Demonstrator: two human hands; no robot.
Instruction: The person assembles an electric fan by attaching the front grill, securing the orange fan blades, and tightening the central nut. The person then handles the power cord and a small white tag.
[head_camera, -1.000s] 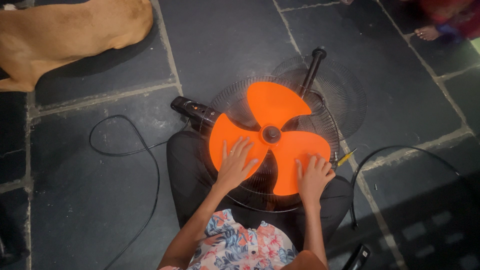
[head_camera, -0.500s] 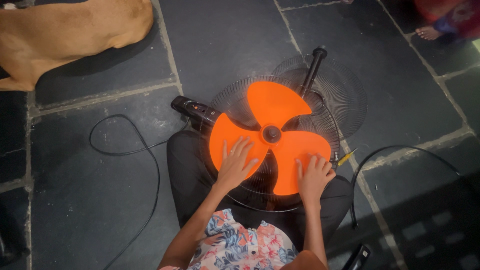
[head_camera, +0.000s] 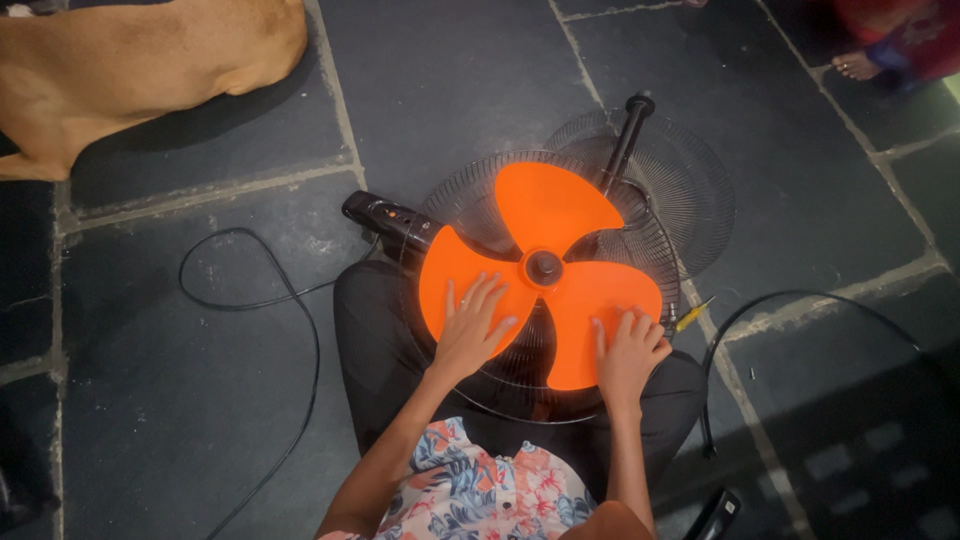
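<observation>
Orange three-blade fan propeller (head_camera: 545, 265) on wire grille (head_camera: 470, 205), left hand (head_camera: 470, 330) and right hand (head_camera: 628, 352) pressed flat, fingers spread

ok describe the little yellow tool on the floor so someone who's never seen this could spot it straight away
Start at the orange three-blade fan propeller lying on the wire fan guard in the person's lap. Go past the right hand to the guard's right rim. There, on the dark stone floor, lies a thin yellow-handled screwdriver, the only yellow thing among black cables.

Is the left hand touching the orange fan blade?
Touching. The head view shows the left hand lying flat, fingers spread, on the orange fan blade, with no gap visible.
</observation>
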